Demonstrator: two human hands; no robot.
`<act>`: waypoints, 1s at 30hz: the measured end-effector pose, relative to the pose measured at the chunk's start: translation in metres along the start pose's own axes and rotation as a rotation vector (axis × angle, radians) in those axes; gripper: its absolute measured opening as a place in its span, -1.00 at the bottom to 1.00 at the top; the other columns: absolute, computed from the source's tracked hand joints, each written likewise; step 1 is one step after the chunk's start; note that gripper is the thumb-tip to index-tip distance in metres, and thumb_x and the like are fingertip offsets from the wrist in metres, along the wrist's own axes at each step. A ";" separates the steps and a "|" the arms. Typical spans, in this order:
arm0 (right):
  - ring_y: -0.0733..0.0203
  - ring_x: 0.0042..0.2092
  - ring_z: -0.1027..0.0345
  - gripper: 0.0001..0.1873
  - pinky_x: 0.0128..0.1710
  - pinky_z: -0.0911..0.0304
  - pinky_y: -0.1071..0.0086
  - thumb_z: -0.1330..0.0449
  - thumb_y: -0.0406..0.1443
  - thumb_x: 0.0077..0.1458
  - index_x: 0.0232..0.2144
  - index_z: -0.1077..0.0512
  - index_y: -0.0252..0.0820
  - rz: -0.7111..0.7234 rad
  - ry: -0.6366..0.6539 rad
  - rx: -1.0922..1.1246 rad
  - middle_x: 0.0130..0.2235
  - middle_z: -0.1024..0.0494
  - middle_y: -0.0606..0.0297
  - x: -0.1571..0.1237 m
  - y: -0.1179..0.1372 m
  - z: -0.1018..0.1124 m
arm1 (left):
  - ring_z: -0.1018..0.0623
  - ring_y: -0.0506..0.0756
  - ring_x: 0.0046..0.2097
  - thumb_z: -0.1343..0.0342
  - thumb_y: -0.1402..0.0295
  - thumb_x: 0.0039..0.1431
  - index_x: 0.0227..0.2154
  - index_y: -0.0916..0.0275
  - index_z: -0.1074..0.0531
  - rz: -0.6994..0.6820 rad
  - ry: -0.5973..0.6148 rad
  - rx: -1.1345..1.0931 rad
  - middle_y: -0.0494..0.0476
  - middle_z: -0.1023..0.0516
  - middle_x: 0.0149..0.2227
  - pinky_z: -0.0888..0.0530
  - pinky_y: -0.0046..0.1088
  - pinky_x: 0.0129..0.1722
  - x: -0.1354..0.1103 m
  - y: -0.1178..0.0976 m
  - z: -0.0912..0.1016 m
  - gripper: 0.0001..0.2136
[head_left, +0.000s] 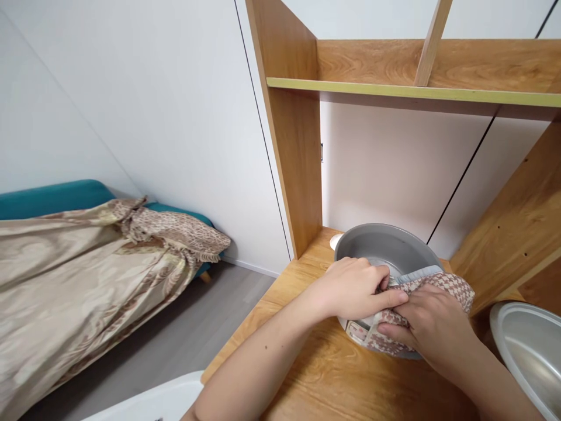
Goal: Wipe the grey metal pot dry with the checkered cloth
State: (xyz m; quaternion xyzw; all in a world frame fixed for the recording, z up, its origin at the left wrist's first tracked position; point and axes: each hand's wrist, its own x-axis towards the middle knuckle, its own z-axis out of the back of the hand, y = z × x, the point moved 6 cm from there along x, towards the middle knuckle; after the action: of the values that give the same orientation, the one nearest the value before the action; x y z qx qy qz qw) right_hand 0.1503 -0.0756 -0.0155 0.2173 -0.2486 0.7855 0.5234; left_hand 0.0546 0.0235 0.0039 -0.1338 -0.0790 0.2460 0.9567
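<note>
Right hand, closed round cloth, leans over the pot near the tabletop's back edge; left hand half-curled, hold unclear. Lopsided pressing might tip the pot.

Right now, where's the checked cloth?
Head view, right of centre: the checked cloth lies over the near-right rim of the gray pot, under the right hand.

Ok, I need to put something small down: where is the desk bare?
Two patches of the desk look bare: at left, between its edge and the left forearm; and in front of the pot, between that and the right forearm. It's crowded farther right, where the cloth, right hand and metal basin bunch near the side board.
</note>
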 end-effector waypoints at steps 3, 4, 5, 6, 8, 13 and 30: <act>0.24 -0.53 -0.37 -0.44 -0.28 -0.11 0.30 -0.03 -0.05 0.43 -0.57 -0.46 -0.13 -0.021 -0.112 -0.038 -0.60 -0.49 0.37 0.003 0.009 0.002 | -0.45 0.11 -0.45 0.21 -0.25 0.32 -0.32 0.14 -0.51 0.015 0.003 0.022 0.08 -0.49 -0.51 -0.14 -0.37 -0.48 0.000 -0.003 -0.001 -0.40; 0.26 -0.54 -0.36 -0.42 -0.29 -0.10 0.30 0.00 -0.07 0.45 -0.58 -0.45 -0.14 -0.026 -0.141 -0.052 -0.61 -0.47 0.37 0.005 0.013 0.002 | -0.46 0.12 -0.45 0.23 -0.26 0.33 -0.32 0.14 -0.51 0.020 0.006 0.025 0.09 -0.50 -0.50 -0.15 -0.37 -0.48 -0.001 -0.004 -0.002 -0.38; 0.26 -0.55 -0.36 -0.41 -0.31 -0.09 0.30 0.03 -0.09 0.46 -0.59 -0.44 -0.14 -0.033 -0.166 -0.067 -0.63 -0.46 0.37 0.007 0.016 0.003 | -0.47 0.13 -0.44 0.25 -0.27 0.33 -0.32 0.14 -0.51 0.022 0.009 0.026 0.09 -0.50 -0.50 -0.15 -0.37 -0.48 -0.001 -0.004 -0.002 -0.37; 0.27 -0.55 -0.36 -0.41 -0.32 -0.08 0.30 0.03 -0.11 0.46 -0.60 -0.43 -0.14 -0.041 -0.188 -0.084 -0.64 -0.44 0.37 0.008 0.019 0.004 | -0.48 0.14 -0.43 0.26 -0.27 0.33 -0.32 0.14 -0.51 0.022 0.010 0.027 0.10 -0.50 -0.50 -0.15 -0.37 -0.48 -0.001 -0.005 -0.001 -0.36; 0.27 -0.56 -0.36 -0.41 -0.33 -0.07 0.31 0.03 -0.13 0.46 -0.61 -0.42 -0.14 -0.054 -0.221 -0.105 -0.65 -0.43 0.37 0.011 0.023 0.006 | -0.49 0.14 -0.43 0.27 -0.27 0.33 -0.34 0.14 -0.51 0.017 0.010 0.029 0.09 -0.49 -0.50 -0.12 -0.36 -0.49 -0.001 -0.005 -0.001 -0.36; 0.26 -0.53 -0.39 -0.42 -0.31 -0.08 0.30 0.03 -0.10 0.47 -0.57 -0.44 -0.14 -0.038 -0.156 -0.041 -0.62 -0.48 0.38 0.009 0.017 0.005 | -0.48 0.12 -0.45 0.21 -0.24 0.34 -0.32 0.14 -0.51 -0.003 0.019 0.026 0.07 -0.50 -0.51 -0.15 -0.38 -0.49 0.000 -0.001 0.000 -0.41; 0.25 -0.50 -0.40 -0.44 -0.25 -0.10 0.29 -0.05 -0.01 0.41 -0.55 -0.47 -0.14 -0.033 -0.097 0.009 -0.59 -0.49 0.38 0.000 0.004 -0.001 | -0.49 0.14 -0.44 0.16 -0.23 0.32 -0.30 0.13 -0.53 0.007 -0.008 0.044 0.08 -0.52 -0.50 -0.18 -0.38 -0.49 0.001 -0.002 -0.001 -0.43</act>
State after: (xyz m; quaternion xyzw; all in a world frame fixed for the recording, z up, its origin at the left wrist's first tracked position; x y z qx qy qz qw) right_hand 0.1460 -0.0759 -0.0171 0.2617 -0.2665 0.7665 0.5225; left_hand 0.0566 0.0217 0.0040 -0.1122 -0.0771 0.2517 0.9582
